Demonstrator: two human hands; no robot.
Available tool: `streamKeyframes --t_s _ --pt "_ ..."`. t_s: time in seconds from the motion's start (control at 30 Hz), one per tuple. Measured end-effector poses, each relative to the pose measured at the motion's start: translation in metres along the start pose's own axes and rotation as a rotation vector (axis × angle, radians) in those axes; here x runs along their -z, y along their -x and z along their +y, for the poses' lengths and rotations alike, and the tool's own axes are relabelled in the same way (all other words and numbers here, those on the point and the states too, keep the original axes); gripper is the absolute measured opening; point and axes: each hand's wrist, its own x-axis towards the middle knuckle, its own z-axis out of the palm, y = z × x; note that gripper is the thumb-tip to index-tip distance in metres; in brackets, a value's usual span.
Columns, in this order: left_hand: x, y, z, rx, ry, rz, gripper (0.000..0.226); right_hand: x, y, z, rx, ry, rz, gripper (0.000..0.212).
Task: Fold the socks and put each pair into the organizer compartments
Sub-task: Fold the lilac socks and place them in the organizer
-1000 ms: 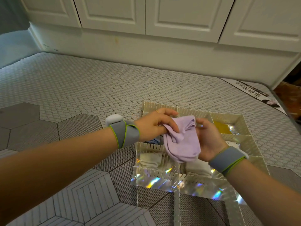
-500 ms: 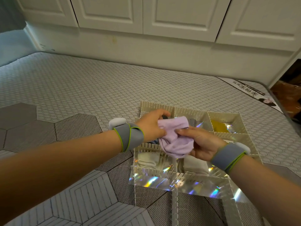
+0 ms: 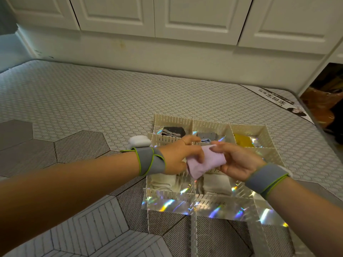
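Note:
Both hands hold a folded lilac sock bundle (image 3: pixel 207 163) just above the middle row of the cream slatted organizer (image 3: pixel 174 119). My left hand (image 3: pixel 181 156) grips its left side and my right hand (image 3: pixel 235 160) pinches its top right edge. The back row holds a dark grey pair (image 3: pixel 173 131), a grey-blue pair (image 3: pixel 206 136) and a yellow pair (image 3: pixel 243 140). Two cream pairs (image 3: pixel 163 181) (image 3: pixel 217 184) fill compartments nearer me. The middle compartments are hidden under my hands.
The organizer rests on a grey mattress with a hexagon pattern (image 3: pixel 74 101). A small white case (image 3: pixel 139 140) lies by the organizer's left back corner. White cabinet doors (image 3: pixel 194 15) stand behind the mattress. The mattress edge drops off at the right (image 3: pixel 311 115).
Both hands have squeezed the lilac socks into a smaller bundle and lowered it towards the organizer's middle row. The camera view tilted slightly downward.

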Motion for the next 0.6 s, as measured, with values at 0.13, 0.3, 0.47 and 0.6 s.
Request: streamKeyframes --t_s 0.13,0.3,0.47,0.6 --pt "0.002 -0.004 0.014 0.144 0.506 -0.005 0.026 0.010 0.005 -0.003 0.021 0.116 0.088 0.029" --pt "-0.008 -0.018 0.023 0.205 0.732 0.125 0.039 0.015 0.014 -0.009 0.040 0.194 0.106 0.028" --pt "-0.017 -0.033 0.036 0.270 0.890 0.259 0.046 0.030 0.028 -0.016 0.009 0.388 0.014 0.013" --pt "-0.024 -0.044 0.049 0.323 1.061 0.265 0.050 0.061 0.035 -0.033 0.104 0.437 0.126 0.020"
